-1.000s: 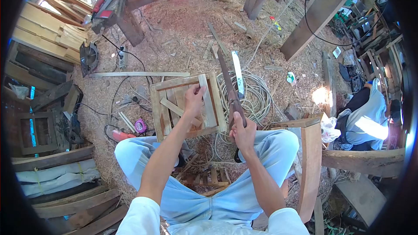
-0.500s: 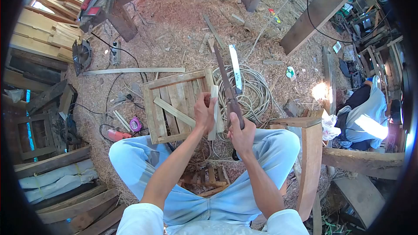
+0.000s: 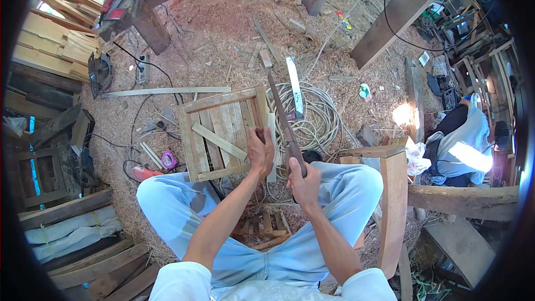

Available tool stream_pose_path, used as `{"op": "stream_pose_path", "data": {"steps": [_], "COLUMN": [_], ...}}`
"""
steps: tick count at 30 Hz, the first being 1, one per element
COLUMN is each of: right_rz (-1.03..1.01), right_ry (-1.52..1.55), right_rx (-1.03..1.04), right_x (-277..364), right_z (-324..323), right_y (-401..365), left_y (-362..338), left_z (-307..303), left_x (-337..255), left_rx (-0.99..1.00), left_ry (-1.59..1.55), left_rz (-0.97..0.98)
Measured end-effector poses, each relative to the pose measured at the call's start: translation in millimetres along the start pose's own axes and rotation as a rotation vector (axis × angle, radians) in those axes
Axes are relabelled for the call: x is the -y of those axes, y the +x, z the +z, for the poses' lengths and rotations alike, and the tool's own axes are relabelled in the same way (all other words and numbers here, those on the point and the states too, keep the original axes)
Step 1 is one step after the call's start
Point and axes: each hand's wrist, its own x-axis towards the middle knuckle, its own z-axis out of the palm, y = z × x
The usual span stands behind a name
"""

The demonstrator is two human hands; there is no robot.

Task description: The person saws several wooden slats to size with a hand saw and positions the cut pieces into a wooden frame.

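My right hand (image 3: 305, 181) is wrapped round the handle of a long dark blade (image 3: 283, 116), which points away from me. Just left of it, my left hand (image 3: 260, 153) is closed on a narrow pale wooden strip (image 3: 271, 170) standing along the right side of a slatted wooden frame (image 3: 185, 144). The blade is close beside the strip; whether they touch I cannot tell. A loose thin slat (image 3: 220, 141) lies diagonally across the frame.
Coiled pale cable (image 3: 329, 120) and a white-bladed tool (image 3: 294, 86) lie beyond my hands. A pink tape measure (image 3: 169, 159) and circular saw (image 3: 101, 72) are left. Wooden block (image 3: 394, 212) stands right; another person (image 3: 465, 139) is at far right.
The whole view has shifted slightly left. My left hand has moved a little lower on the strip, and the blade with my right hand has moved slightly toward me.
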Motion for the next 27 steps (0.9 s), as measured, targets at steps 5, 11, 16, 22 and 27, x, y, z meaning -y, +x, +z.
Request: {"op": "stream_pose_path", "data": {"steps": [5,11,16,22,27], "right_rz": [0.034,-0.147,-0.344,-0.217,-0.155], "right_ry": [0.047,-0.097,-0.249,-0.186,-0.183], "right_rx": [0.003,-0.065,-0.128,-0.062,-0.071], "right_x": [9,-4,3,8,-18], "right_z": [-1,0,14,12,13], "right_y": [-1,16,15,-1,-22], "left_y": [4,24,19,33,42], "left_z": [-17,-39,-80,-81,-47], "left_x": [-6,-5,-45,-16,23], "left_rx": [0.174,0.414,0.495,0.541,0.361], "left_ry": [0.136,-0.451,-0.442,-0.387,-0.312], "left_rz": [-0.025,-0.394,-0.23,-0.188,-0.13]}}
